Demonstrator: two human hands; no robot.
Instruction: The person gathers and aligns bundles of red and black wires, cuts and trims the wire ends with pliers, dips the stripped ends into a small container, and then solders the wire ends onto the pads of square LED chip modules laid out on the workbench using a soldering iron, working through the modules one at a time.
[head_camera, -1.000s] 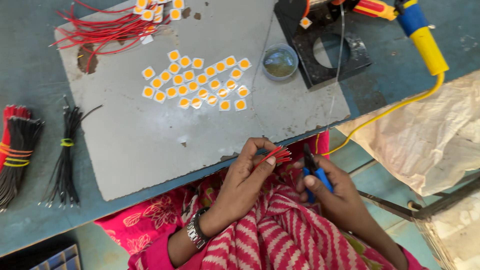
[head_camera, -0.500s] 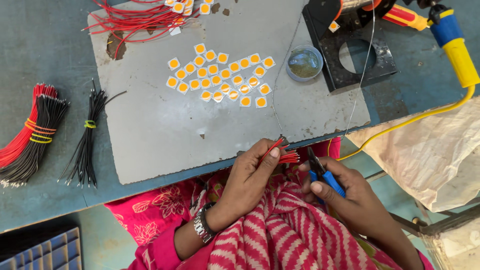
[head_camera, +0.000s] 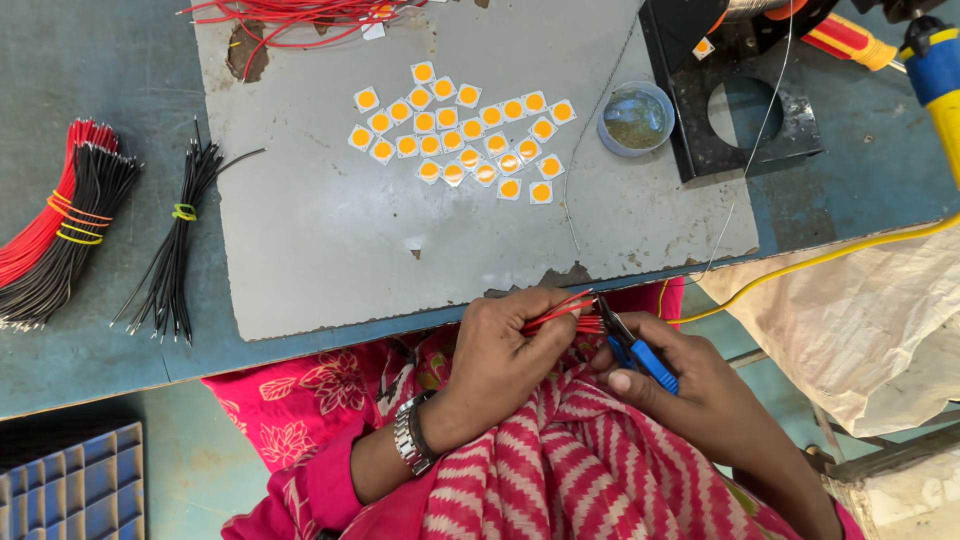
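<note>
My left hand (head_camera: 507, 352) grips a small bunch of short red wires (head_camera: 560, 313) over my lap, just below the table's front edge. My right hand (head_camera: 690, 385) holds blue-handled pliers (head_camera: 636, 352), their jaws at the ends of those wires. A metal watch (head_camera: 410, 438) sits on my left wrist. On the grey metal sheet (head_camera: 330, 240) above lie several small square white chips with orange centres (head_camera: 462, 140).
A black wire bundle with a green band (head_camera: 172, 245) and a red and black bundle (head_camera: 58, 232) lie at the left. More red wires (head_camera: 290, 15), a small round tin (head_camera: 635, 118), a black metal stand (head_camera: 740, 110), a yellow cable (head_camera: 830, 258), a white sack (head_camera: 870, 330) and a blue tray (head_camera: 70, 490) surround the sheet.
The view has shifted, so the table contents sit further right and lower in frame. My hands stay together over my lap, with the pliers still at the red wire ends.
</note>
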